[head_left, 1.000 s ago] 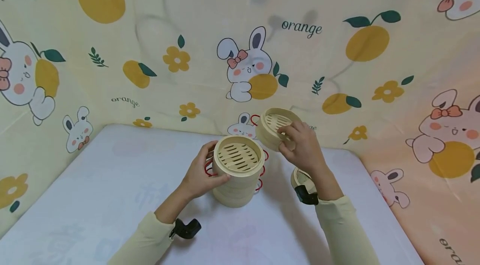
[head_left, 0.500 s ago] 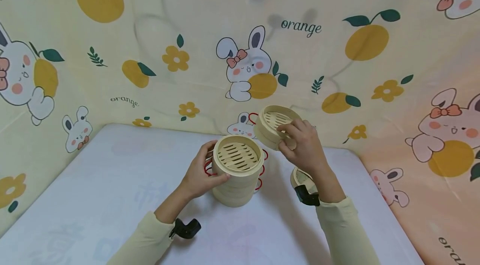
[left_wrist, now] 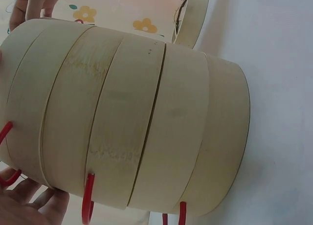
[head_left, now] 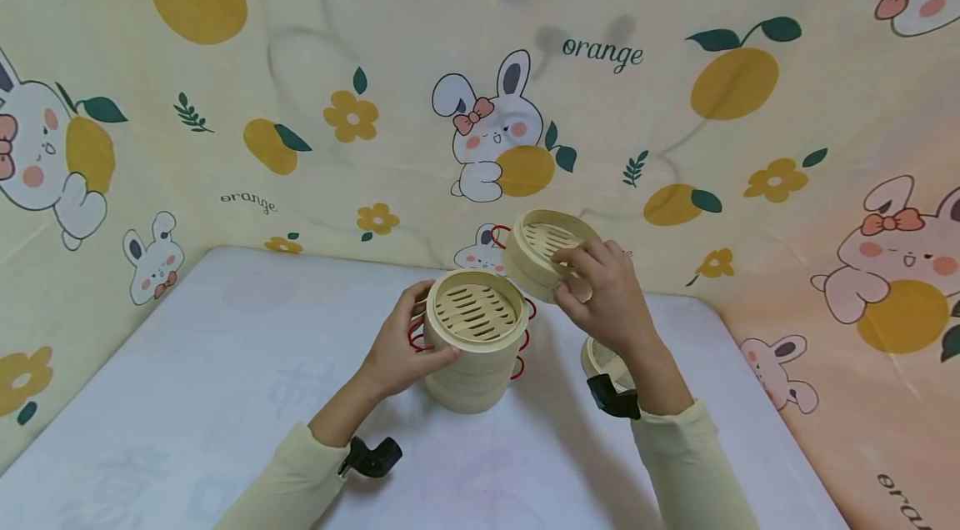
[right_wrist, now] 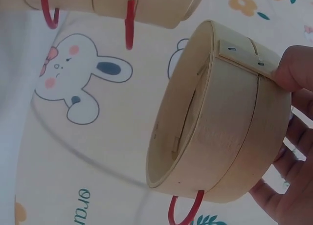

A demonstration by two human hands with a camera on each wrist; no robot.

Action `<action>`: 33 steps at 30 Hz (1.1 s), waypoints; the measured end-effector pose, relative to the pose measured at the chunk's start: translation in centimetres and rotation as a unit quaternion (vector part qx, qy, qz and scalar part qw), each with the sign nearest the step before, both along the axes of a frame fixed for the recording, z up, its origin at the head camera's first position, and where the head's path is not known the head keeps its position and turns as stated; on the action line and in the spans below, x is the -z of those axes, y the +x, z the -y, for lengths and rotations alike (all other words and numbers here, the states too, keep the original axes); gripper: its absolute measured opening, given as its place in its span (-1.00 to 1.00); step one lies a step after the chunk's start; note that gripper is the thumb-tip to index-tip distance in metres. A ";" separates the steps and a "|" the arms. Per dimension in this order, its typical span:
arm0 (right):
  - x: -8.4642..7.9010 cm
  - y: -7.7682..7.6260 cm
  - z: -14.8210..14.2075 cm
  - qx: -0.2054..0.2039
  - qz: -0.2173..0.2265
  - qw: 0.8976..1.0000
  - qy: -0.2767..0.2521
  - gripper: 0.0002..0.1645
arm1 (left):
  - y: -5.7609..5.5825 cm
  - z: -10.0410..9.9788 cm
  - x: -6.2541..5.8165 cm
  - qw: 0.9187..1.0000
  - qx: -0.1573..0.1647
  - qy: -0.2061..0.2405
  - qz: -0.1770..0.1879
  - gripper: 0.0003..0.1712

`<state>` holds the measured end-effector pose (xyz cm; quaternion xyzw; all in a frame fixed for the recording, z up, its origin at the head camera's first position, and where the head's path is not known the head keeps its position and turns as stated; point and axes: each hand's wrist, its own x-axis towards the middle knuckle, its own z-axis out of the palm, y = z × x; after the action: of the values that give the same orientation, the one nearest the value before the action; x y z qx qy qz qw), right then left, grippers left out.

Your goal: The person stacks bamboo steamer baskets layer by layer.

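Shifted slightly toward the stack (head_left: 477, 355), a tilted bamboo steamer basket (head_left: 534, 253) is gripped by the right hand (head_left: 611, 292) above the tabletop (head_left: 187, 397), toward its far edge. The left hand (head_left: 393, 359) clasps the stack; another round piece (head_left: 597, 357) lies nearer the right edge.

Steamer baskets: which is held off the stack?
The tilted basket in the right hand; the left hand grips the stack, and another piece lies on the table.

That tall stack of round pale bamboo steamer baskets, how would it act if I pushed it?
The stack of round pale bamboo steamer baskets would probably tip if pushed near its top, being taller than wide. Its tiers might slide apart, since seams show between them. Its walls look undented under the left hand, so probably stiff.
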<state>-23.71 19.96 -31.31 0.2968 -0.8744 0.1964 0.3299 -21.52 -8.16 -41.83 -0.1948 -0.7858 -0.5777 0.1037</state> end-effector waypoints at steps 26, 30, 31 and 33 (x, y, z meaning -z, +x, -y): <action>-0.5 2.4 2.3 -0.047 -0.021 0.999 0.009 -0.66 | 0.1 -0.6 -0.5 1.000 -0.010 0.022 0.018 0.08; -0.3 2.5 2.6 -0.062 -0.041 0.997 0.015 -0.66 | 0.0 -0.6 -0.4 0.999 -0.008 0.030 0.012 0.09; -0.3 2.5 2.7 -0.066 -0.047 0.997 0.017 -0.66 | -0.1 -0.6 -0.4 0.999 -0.009 0.031 0.011 0.09; -0.2 2.5 2.8 -0.072 -0.056 0.996 0.018 -0.66 | -0.1 -0.7 -0.4 0.999 -0.007 0.032 0.010 0.09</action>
<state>-21.22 17.11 -31.16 0.3755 -0.8343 0.1864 0.3581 -21.64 -7.50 -41.47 -0.1801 -0.7691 -0.6040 0.1064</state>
